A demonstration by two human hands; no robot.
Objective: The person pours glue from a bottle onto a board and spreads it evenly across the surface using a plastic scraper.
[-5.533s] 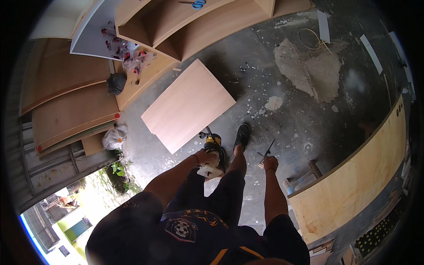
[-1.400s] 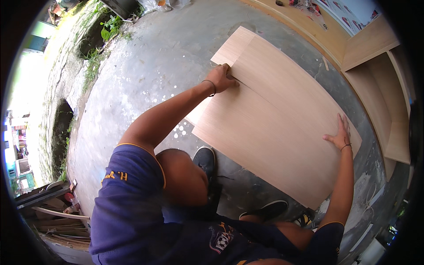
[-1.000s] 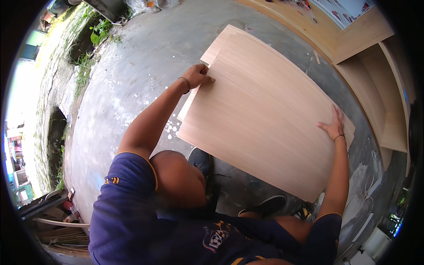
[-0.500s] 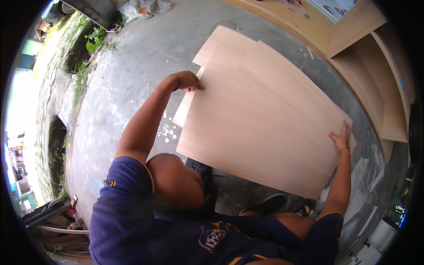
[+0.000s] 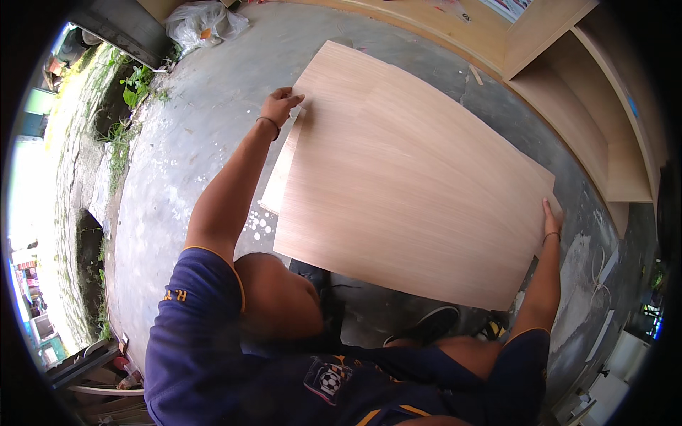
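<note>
- Plywood, by the look of it: a large, pale, rectangular wood-grained sheet [image 5: 412, 184], held up off the grey concrete floor [image 5: 192, 149] in front of the person and tilted toward the head.
- Judging by its thin edge and wide span, it should be fairly light but awkward, stiff enough to keep flat yet likely to flex or catch the wind; the smooth face looks slippery, so the edges are the place to grip, on opposite sides as now.
- Left hand [image 5: 283, 105] sits at the sheet's far left edge, fingers curled closed over that edge.
- Right hand [image 5: 552, 215] is pressed to the sheet's right corner, fingers stretched along the edge; whether they wrap behind it I cannot tell.
- Surface is clean and evenly toned, with fine grain running lengthwise; a second narrower strip of the same wood [image 5: 282, 170] shows just beyond the sheet's left edge.
- Beyond the sheet's far side stands an open wooden cabinet carcass [image 5: 568, 92]; a crumpled plastic bag [image 5: 202, 20] lies off past its far left corner.
</note>
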